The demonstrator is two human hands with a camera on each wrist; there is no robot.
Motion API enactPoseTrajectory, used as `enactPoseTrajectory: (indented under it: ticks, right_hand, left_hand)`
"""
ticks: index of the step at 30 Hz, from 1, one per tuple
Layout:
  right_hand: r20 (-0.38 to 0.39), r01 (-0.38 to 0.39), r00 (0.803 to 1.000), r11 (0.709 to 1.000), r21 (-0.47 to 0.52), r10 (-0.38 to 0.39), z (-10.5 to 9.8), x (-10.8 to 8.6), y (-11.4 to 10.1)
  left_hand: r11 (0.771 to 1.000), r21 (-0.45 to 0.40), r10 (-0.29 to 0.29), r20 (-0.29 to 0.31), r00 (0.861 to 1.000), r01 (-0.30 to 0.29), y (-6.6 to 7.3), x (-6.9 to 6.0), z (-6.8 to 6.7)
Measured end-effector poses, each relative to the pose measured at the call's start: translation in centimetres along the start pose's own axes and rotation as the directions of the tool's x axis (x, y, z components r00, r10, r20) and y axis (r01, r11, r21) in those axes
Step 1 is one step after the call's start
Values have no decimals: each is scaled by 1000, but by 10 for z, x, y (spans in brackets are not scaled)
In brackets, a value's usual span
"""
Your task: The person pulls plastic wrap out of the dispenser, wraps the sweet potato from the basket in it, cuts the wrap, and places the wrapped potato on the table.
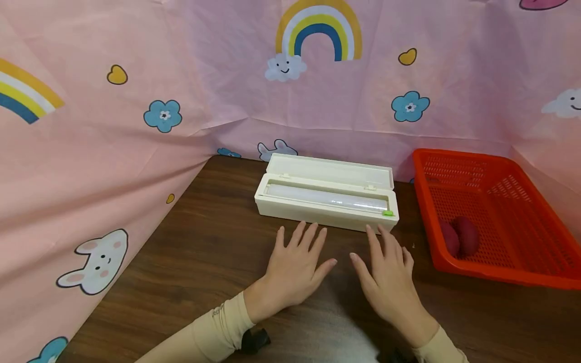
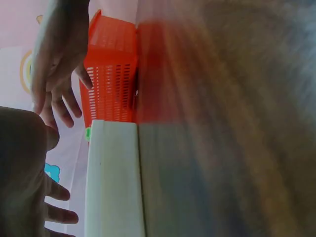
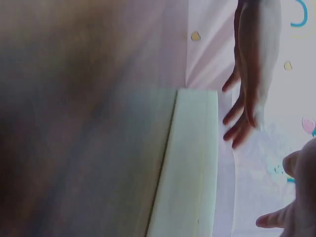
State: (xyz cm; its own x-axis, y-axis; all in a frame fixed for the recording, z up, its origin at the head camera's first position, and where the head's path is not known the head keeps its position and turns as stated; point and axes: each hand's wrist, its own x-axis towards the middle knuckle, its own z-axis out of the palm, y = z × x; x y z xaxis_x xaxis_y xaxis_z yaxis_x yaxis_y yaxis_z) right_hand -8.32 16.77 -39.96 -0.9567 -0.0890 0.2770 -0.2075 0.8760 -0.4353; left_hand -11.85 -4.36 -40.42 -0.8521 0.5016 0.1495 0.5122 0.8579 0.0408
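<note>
A long white cling film dispenser box (image 1: 327, 214) stands on the dark wooden table with its lid (image 1: 329, 170) raised at the back. Inside lies a roll of clear film (image 1: 317, 195), and a small green slide cutter (image 1: 388, 213) sits at the right end. The left hand (image 1: 292, 269), fingers spread, hovers in front of the box and holds nothing. Similarly spread and bare, the right hand (image 1: 388, 282) hovers near the box's right front corner. Both hands also show in each wrist view, apart from the box.
To the right is a red plastic basket (image 1: 495, 275) with perforated walls. Two dark red roundish things (image 1: 466, 236) lie in its left part. A pink patterned cloth (image 1: 245, 75) hangs behind and along the left of the wooden table (image 1: 199, 252).
</note>
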Motion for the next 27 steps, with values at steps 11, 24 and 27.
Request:
enactPoseTrajectory:
  ticks: [11, 24, 27]
  right_hand:
    - [-283, 102, 956, 992, 67, -80, -4, 61, 18]
    - [-154, 15, 988, 997, -79, -27, -5, 102, 26]
    - [-136, 7, 991, 994, -106, -21, -8, 102, 30]
  left_hand:
    - [999, 45, 40, -334, 942, -27, -39, 52, -25]
    - [991, 0, -131, 68, 989, 131, -86, 83, -41]
    - [991, -14, -132, 115, 985, 135, -89, 88, -39]
